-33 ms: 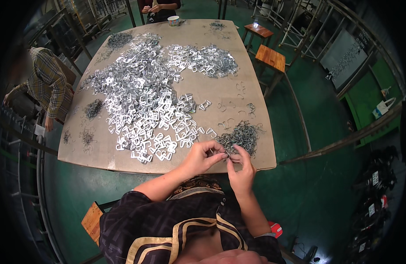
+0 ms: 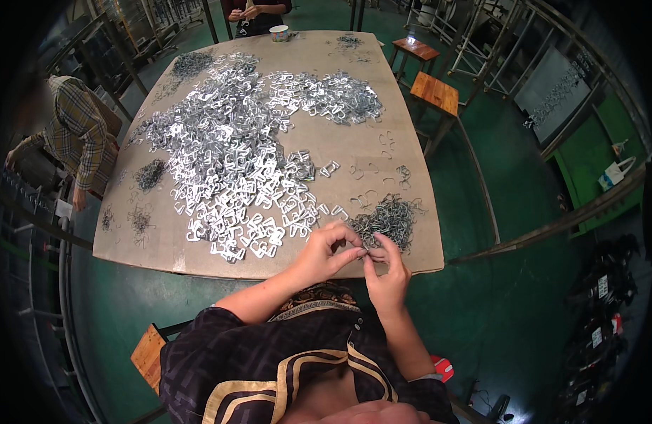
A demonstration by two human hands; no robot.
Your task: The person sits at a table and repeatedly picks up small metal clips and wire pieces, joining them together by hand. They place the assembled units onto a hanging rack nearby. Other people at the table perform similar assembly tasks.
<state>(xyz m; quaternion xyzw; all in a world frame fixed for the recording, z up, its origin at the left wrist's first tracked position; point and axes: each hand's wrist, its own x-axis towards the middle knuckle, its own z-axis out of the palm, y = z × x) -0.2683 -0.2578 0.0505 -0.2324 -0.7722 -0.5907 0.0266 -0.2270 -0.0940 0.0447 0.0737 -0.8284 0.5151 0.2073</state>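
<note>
At the near edge of the tabletop, the left hand and right hand meet, fingertips pinched together on a small metal piece too tiny to make out. Just beyond lies a tangle of thin grey wire clips. Left of it, flat shiny buckles spread in a wide heap toward the far edge. The right side is bare, matte board. A cup stands at the far edge.

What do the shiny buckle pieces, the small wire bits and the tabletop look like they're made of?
Buckle pieces: bright silvery, glinting, likely plated or galvanised metal. Wire clips: thin, duller grey, probably bent steel wire. Tabletop: matte tan with scuffs and no visible grain, perhaps fibreboard or plywood; hard to tell.
</note>
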